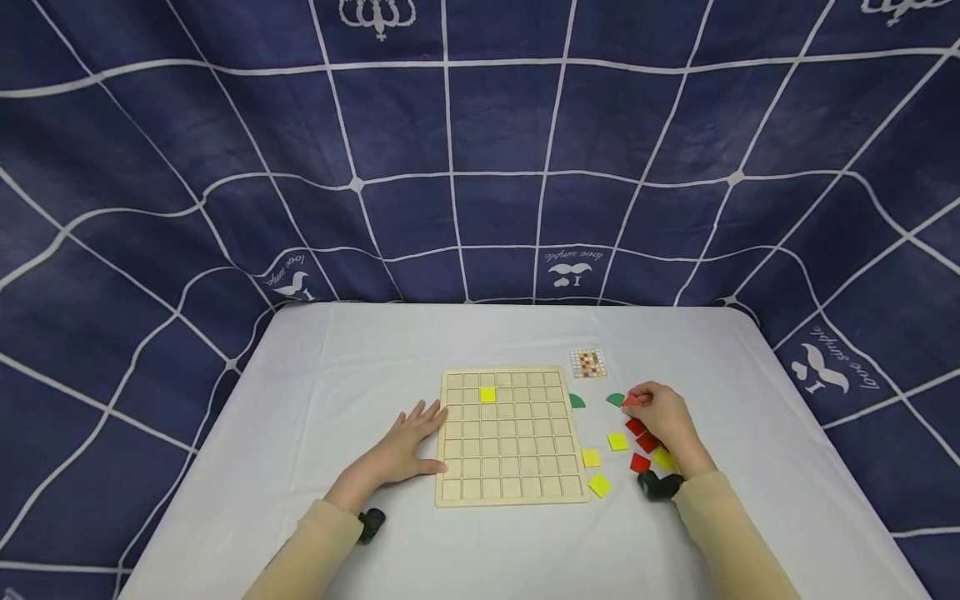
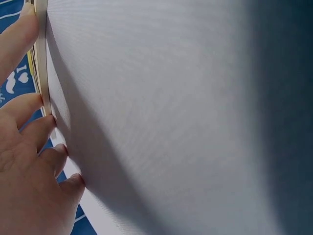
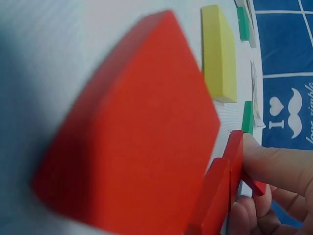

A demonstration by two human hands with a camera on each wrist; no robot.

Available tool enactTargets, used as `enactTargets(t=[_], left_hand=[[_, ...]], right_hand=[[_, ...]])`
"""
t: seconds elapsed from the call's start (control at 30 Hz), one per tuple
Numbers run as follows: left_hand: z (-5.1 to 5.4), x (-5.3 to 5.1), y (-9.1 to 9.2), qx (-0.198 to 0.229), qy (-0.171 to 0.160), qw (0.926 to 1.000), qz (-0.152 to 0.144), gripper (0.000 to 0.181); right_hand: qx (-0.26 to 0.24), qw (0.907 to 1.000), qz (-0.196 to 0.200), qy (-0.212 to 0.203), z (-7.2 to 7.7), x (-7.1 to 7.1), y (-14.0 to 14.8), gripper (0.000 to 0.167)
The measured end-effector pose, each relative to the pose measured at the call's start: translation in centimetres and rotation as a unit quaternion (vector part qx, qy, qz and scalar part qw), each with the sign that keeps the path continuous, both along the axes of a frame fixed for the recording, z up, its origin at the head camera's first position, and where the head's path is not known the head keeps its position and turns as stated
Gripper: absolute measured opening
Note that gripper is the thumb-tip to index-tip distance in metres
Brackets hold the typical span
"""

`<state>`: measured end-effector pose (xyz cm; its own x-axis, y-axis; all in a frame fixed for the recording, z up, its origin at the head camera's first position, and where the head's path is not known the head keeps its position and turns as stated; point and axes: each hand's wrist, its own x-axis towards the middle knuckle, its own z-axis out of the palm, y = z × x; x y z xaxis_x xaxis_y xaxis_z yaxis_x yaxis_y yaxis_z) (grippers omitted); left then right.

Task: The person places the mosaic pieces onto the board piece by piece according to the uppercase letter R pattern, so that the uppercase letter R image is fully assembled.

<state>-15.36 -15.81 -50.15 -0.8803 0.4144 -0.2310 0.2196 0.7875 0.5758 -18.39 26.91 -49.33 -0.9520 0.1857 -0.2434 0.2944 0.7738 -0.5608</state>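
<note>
A wooden grid board (image 1: 517, 493) lies flat on the table, with one yellow tile (image 1: 488, 395) in a cell near its top. My left hand (image 1: 401, 447) rests beside it, fingers spread, fingertips and thumb touching the board's left edge. To the right of the board, my right hand (image 1: 667, 419) pinches a red tile (image 1: 632, 401) between thumb and fingers, close to a green rounded piece (image 1: 616, 399). Below that hand lie several red tiles (image 1: 640, 462); one fills much of the right wrist view. Part of the held tile is hidden by the fingers.
Several yellow tiles (image 1: 618, 442) lie between the board and the right hand. Another green rounded piece (image 1: 577, 401) sits by the board's right edge. A small card with a coloured grid pattern (image 1: 588, 363) lies behind. A blue checked curtain (image 1: 495, 208) hangs around the white table (image 1: 375, 333).
</note>
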Motion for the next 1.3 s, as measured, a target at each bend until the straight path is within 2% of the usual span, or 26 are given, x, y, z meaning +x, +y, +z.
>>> enactTargets(t=[0.17, 0.27, 0.4, 0.5, 0.67, 0.77, 0.93, 1.3], left_hand=[[-0.3, -0.1, -0.1, -0.004, 0.002, 1.0000, -0.004, 0.092], [-0.3, -0.1, -0.2, -0.005, 0.002, 1.0000, -0.004, 0.092], [-0.2, -0.1, -0.2, -0.006, 0.002, 1.0000, -0.003, 0.092], [-0.1, -0.1, -0.2, -0.006, 0.002, 1.0000, -0.003, 0.092], [-0.2, -0.1, -0.2, -0.008, 0.004, 0.9999, -0.005, 0.092], [-0.3, 0.0, -0.2, -0.009, 0.005, 0.9999, -0.006, 0.092], [-0.3, -0.1, -0.1, -0.008, 0.004, 0.9999, -0.004, 0.092], [-0.2, 0.0, 0.0, -0.005, 0.005, 1.0000, 0.002, 0.093]], right_hand=[[-0.021, 0.9997, -0.002, -0.013, -0.1, 0.2, 0.3, 0.039], [-0.055, 0.9982, -0.019, -0.013, -0.1, 0.2, 0.5, 0.041], [-0.115, 0.9923, -0.046, 0.009, 0.2, -0.3, 0.0, 0.042], [-0.142, 0.9883, -0.046, 0.028, 0.4, -0.9, -1.2, 0.042], [-0.189, 0.9807, -0.019, 0.048, 0.6, -2.1, -4.0, 0.038], [-0.201, 0.9778, 0.016, 0.057, 0.6, -2.7, -5.8, 0.033], [-0.176, 0.9786, 0.078, 0.073, 0.5, -3.3, -8.8, 0.029], [-0.147, 0.9784, 0.132, 0.062, 0.3, -3.8, -14.0, 0.020]])
